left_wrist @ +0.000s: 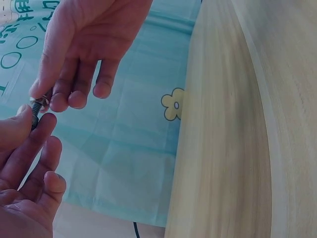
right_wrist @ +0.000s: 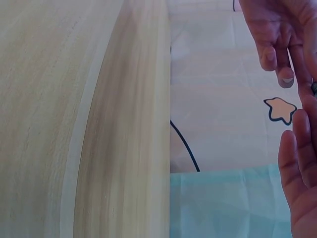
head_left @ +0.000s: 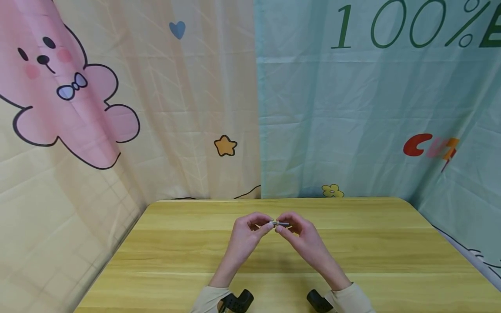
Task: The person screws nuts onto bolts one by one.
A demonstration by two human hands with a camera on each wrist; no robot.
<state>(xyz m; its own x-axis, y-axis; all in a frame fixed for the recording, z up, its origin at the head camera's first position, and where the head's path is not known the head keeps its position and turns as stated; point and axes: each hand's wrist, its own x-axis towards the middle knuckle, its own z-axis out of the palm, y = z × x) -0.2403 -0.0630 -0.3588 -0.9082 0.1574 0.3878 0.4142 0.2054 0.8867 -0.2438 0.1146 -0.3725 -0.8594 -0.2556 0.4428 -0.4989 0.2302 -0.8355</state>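
Note:
A small metal bolt (head_left: 284, 224) lies level between the two hands, above the wooden table (head_left: 188, 252). My left hand (head_left: 247, 230) pinches its head end between thumb and forefinger. From the other side my right hand (head_left: 301, 232) pinches the shank with thumb and fingertips. In the left wrist view, threads show on the bolt (left_wrist: 36, 106), and a small nut-like ring sits by the right fingertips, partly hidden by them. Only a dark end of the bolt (right_wrist: 314, 88) appears at the edge of the right wrist view.
Wrist cameras (head_left: 243, 301) in black housings sit at both cuffs. Printed curtains, one beige (head_left: 195, 108) and one teal (head_left: 332, 108), hang behind the table's far edge and along its sides.

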